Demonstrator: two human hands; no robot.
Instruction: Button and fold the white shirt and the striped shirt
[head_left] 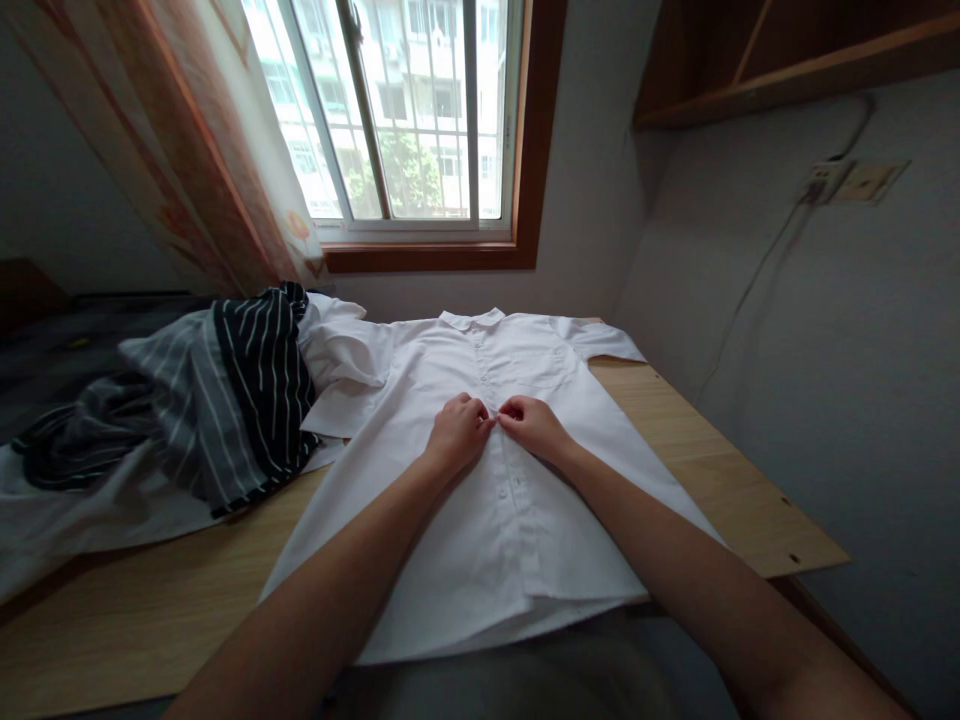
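Observation:
A white short-sleeved shirt (420,560) lies spread front side up, its collar (471,319) at the far end. Buttons run down its middle; above my hands the front looks closed, while a button (503,494) below them lies beside the placket edge, apart from its buttonhole. My left hand (459,432) pinches the shirt front at the placket, fingers curled. Directly opposite, my right hand (534,425) pinches the same spot, fingertips nearly meeting the left ones. Whether a button sits between the fingertips is hidden.
Under the shirt is a wooden board (750,500) with small holes near its right corner. Crumpled striped clothing (255,390) is heaped at left. Behind are a window (405,120) and a curtain (217,150). A shelf (795,75) and a socket with a cord (825,182) are on the right.

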